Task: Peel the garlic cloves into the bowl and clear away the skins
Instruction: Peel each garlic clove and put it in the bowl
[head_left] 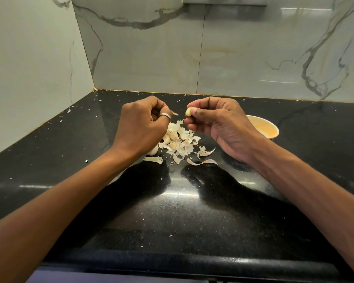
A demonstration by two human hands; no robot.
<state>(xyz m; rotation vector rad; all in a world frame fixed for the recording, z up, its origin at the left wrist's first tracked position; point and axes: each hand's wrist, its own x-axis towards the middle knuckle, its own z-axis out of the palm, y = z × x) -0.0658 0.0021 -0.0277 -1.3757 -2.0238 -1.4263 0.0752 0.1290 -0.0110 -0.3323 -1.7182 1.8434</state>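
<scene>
Black speckled counter (182,211) lies open from its front edge to mid-depth; marble walls (151,58) close its far and left edges. Raised over the skins (182,144) near the far edge, the right hand (219,121) pinches a pale clove (188,111) in its grip, bowl (269,129) just behind it; the left hand (143,123) grips a skin scrap (175,113), fingers curled.

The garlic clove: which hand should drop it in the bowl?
Right hand: it pinches the pale garlic clove, with the round orange bowl beside it; left hand pinches papery skin.
</scene>
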